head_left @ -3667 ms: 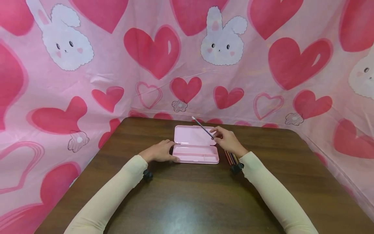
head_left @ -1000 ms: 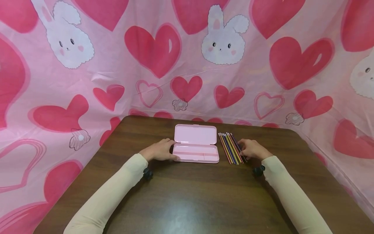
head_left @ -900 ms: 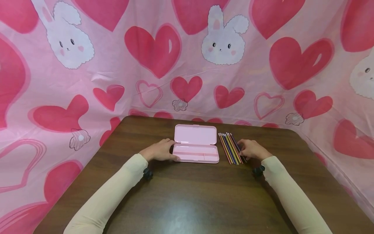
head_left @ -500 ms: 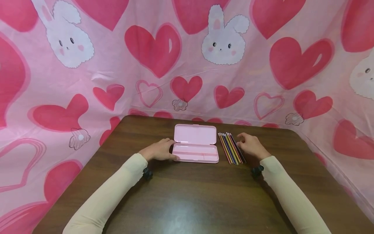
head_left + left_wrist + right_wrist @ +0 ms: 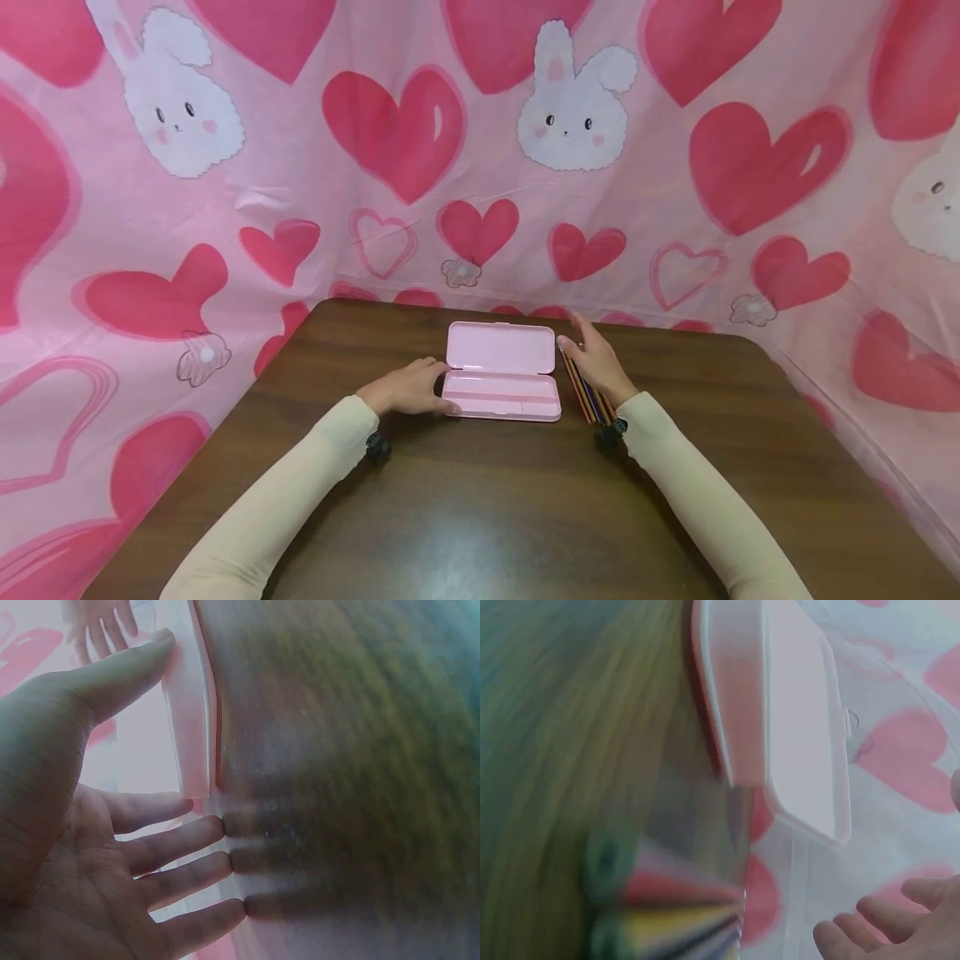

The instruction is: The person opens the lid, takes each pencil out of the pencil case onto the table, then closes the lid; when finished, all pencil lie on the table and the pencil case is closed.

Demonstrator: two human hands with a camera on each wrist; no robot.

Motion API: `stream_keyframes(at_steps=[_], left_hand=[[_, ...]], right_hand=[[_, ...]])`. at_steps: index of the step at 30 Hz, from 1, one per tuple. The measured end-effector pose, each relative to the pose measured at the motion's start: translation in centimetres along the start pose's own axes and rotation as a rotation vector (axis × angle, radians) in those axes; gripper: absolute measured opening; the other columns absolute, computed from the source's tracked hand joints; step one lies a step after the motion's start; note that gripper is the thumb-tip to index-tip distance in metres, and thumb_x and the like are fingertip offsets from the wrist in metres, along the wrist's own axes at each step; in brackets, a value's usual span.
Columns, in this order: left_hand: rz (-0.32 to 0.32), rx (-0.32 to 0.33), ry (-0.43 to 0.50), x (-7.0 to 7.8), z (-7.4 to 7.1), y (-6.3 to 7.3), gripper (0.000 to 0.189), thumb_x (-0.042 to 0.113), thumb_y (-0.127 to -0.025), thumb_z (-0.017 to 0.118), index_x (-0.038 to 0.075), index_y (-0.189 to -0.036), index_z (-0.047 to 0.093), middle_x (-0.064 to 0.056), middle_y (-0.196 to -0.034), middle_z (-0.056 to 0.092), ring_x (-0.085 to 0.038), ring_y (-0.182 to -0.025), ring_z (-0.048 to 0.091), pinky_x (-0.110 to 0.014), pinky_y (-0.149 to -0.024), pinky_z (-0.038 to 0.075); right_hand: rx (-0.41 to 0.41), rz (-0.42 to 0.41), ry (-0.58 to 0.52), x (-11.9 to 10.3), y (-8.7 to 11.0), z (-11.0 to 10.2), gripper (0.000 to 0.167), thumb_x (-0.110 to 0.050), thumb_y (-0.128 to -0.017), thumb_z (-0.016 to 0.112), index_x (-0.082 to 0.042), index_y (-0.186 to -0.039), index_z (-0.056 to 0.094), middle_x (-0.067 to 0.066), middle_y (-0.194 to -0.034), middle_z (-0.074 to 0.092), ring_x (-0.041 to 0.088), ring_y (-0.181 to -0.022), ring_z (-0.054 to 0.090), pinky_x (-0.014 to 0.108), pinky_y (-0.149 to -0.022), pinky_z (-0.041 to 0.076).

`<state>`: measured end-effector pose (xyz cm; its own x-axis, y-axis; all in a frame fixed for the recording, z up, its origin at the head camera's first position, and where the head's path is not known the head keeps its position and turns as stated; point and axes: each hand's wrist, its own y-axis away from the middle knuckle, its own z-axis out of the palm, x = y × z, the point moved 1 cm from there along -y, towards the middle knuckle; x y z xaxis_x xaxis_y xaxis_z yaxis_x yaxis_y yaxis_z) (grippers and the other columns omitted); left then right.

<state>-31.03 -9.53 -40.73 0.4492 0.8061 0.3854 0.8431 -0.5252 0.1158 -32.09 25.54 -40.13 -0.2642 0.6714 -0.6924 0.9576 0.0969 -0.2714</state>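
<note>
A pink pencil case (image 5: 480,383) lies on the table with its lid (image 5: 501,350) folded back. My left hand (image 5: 408,388) rests at its left end. In the left wrist view, the thumb (image 5: 154,656) lies against the case's front wall, the forefinger meets the end corner, and the other fingers reach straight down to the tabletop. To the right of the case, several coloured pencils (image 5: 579,392) lie side by side, white ends away from me. Over them hovers my right hand (image 5: 600,367), fingers spread and holding nothing, partly hiding them. In the right wrist view the pencils (image 5: 682,889) look blurred.
The dark wooden table (image 5: 450,500) carries both the case and the pencils. Close behind its far edge hangs a pink cloth (image 5: 480,125) printed with hearts and rabbits. Both wrists wear a small black camera (image 5: 378,448).
Earlier my right hand held a pencil above the case, then touched the rightmost pencils of the row. Since then it has lifted off and moved left over them, fingers spread. My left hand stays put.
</note>
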Motion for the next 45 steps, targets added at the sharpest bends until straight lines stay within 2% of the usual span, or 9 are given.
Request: stream_keyframes(at_steps=[6, 12, 17, 21, 29, 39, 45], left_hand=[[0.007, -0.004, 0.001, -0.1, 0.3, -0.2, 0.094, 0.064, -0.080, 0.074, 0.009, -0.151, 0.045, -0.014, -0.148, 0.051, -0.030, -0.135, 0.050, -0.056, -0.114, 0.043], [0.003, 0.001, 0.007, -0.3, 0.1, -0.3, 0.094, 0.064, -0.080, 0.075, 0.010, -0.151, 0.045, -0.013, -0.148, 0.051, -0.029, -0.135, 0.050, -0.055, -0.115, 0.042], [0.001, -0.003, 0.020, -0.2, 0.0, -0.2, 0.093, 0.063, -0.081, 0.074, 0.010, -0.152, 0.044, -0.014, -0.150, 0.050, -0.031, -0.137, 0.049, -0.056, -0.115, 0.041], [-0.009, -0.006, 0.017, -0.2, -0.1, -0.1, 0.092, 0.062, -0.082, 0.074, 0.011, -0.152, 0.043, -0.014, -0.151, 0.049, -0.031, -0.138, 0.048, -0.057, -0.115, 0.041], [-0.004, -0.005, 0.007, -0.1, -0.1, -0.1, 0.092, 0.063, -0.082, 0.074, 0.010, -0.152, 0.044, -0.015, -0.150, 0.049, -0.032, -0.138, 0.049, -0.056, -0.115, 0.041], [-0.002, -0.002, 0.006, 0.0, -0.1, -0.1, 0.091, 0.062, -0.082, 0.074, 0.009, -0.151, 0.045, -0.015, -0.149, 0.050, -0.031, -0.137, 0.050, -0.056, -0.115, 0.041], [-0.005, 0.002, 0.011, -0.1, 0.0, -0.2, 0.091, 0.062, -0.082, 0.075, 0.010, -0.151, 0.046, -0.014, -0.148, 0.051, -0.031, -0.136, 0.050, -0.056, -0.115, 0.042]], right_hand=[[-0.032, 0.030, -0.062, -0.2, -0.6, 1.4, 0.079, -0.046, -0.102, 0.054, -0.012, -0.163, 0.018, 0.014, -0.170, 0.021, 0.038, -0.156, 0.023, 0.059, -0.123, 0.026], [-0.093, 0.067, -0.090, -0.3, -0.8, 1.9, 0.079, -0.050, -0.101, 0.053, -0.020, -0.164, 0.014, 0.013, -0.169, 0.023, 0.044, -0.149, 0.035, 0.061, -0.120, 0.030], [-0.167, 0.090, -0.118, -0.6, -0.9, 1.9, 0.082, -0.053, -0.100, 0.051, -0.020, -0.164, 0.011, 0.017, -0.168, 0.024, 0.044, -0.152, 0.030, 0.063, -0.121, 0.026], [-0.203, 0.103, -0.166, -0.5, -1.0, 2.0, 0.082, -0.049, -0.102, 0.051, -0.018, -0.164, 0.008, 0.018, -0.169, 0.021, 0.044, -0.154, 0.027, 0.063, -0.122, 0.023], [-0.221, 0.120, -0.372, -0.5, -1.0, 2.0, 0.077, -0.035, -0.104, 0.053, -0.019, -0.164, 0.007, 0.019, -0.170, 0.016, 0.044, -0.152, 0.030, 0.061, -0.116, 0.036], [-0.236, 0.100, -0.507, -1.1, -0.7, 1.5, 0.074, -0.029, -0.106, 0.048, -0.015, -0.164, 0.005, 0.024, -0.168, 0.012, 0.049, -0.150, 0.027, 0.069, -0.114, 0.034], [-0.260, 0.075, -0.541, -1.8, -0.3, 1.5, 0.062, -0.029, -0.107, 0.045, -0.009, -0.160, 0.021, 0.026, -0.161, 0.026, 0.049, -0.144, 0.036, 0.069, -0.114, 0.033]])
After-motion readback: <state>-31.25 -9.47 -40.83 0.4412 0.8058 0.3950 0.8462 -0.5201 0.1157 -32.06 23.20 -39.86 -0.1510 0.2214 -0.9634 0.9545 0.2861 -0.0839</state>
